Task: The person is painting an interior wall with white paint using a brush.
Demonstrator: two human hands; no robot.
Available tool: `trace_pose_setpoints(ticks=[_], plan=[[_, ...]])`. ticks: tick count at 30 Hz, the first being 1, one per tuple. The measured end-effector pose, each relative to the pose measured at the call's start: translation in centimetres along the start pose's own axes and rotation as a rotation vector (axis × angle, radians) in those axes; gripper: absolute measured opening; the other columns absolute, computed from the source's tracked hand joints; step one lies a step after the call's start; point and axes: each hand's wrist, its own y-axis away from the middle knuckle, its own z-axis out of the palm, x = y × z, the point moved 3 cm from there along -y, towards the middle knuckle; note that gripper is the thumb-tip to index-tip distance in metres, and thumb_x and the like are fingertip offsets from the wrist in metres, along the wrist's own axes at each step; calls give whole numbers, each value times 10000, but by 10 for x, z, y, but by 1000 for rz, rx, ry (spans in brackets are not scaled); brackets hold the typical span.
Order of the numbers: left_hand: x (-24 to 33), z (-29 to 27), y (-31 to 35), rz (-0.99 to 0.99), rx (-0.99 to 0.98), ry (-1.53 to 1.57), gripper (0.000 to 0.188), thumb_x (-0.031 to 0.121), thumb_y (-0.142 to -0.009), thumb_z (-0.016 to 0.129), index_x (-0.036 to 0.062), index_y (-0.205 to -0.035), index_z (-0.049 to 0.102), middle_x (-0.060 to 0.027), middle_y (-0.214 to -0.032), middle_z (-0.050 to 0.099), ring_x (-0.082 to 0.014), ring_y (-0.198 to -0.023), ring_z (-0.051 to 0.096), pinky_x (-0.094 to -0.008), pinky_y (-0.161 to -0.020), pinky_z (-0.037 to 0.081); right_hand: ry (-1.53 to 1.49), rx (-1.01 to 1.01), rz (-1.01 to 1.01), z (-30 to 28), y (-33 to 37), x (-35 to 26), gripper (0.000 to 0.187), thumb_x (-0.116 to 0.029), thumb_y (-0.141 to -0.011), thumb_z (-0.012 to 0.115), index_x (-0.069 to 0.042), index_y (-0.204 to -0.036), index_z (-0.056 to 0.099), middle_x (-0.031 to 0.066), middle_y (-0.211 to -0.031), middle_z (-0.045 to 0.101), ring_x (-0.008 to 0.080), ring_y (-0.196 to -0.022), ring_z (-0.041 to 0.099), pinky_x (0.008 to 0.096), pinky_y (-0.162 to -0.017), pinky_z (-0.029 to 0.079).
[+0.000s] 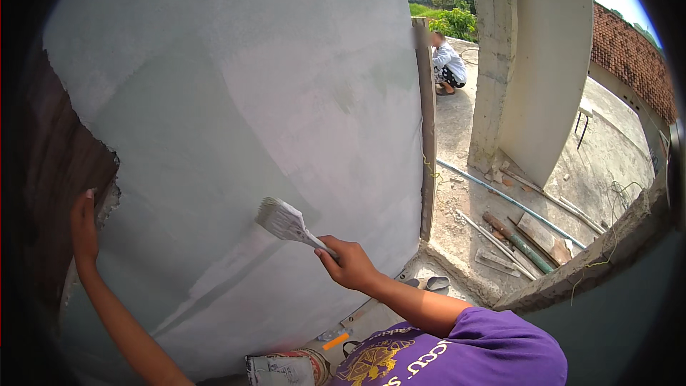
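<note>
My right hand [349,264] grips the handle of a wide paintbrush [286,221], its bristles caked with whitish paint and angled up to the left. Behind the brush head stands a grey plastered wall [336,121] with darker, damp-looking patches and paler streaks; whether the bristles touch it I cannot tell. At the far left my left hand [85,232] rests with stretched fingers on a dark brown surface [61,150], beside the wall's ragged edge. Below, next to my purple shirt, a paint-smeared bucket [282,370] sits by the foot of the wall.
Sandals [437,284] lie near the doorway. Outside, a long blue pipe [514,202], a green-brown tube [522,246] and wood scraps lie on concrete. A person [450,64] squats farther back, beyond the wall's end. A concrete pillar [493,64] stands at the right.
</note>
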Motion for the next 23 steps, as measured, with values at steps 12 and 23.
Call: trace_pose_setpoints(ticks=[12, 23], plan=[[55, 26, 27, -41, 7, -144, 573, 439, -1014, 395, -94, -1162, 542, -220, -1132, 586, -318, -1043, 542, -361, -962, 372, 15, -30, 187, 8, 4, 22, 226, -210, -943, 573, -18, -1056, 610, 168, -592, 565, 290, -495, 559, 377, -518, 430], [-6, 42, -33, -121, -73, -239, 660, 485, -997, 359, -59, -1363, 434, -235, -1391, 469, -337, -1338, 396, -341, -1099, 259, -61, -66, 152, 6, -29, 15, 227, -207, -960, 577, -21, -1080, 624, 74, -612, 580, 137, -520, 472, 298, -521, 403]])
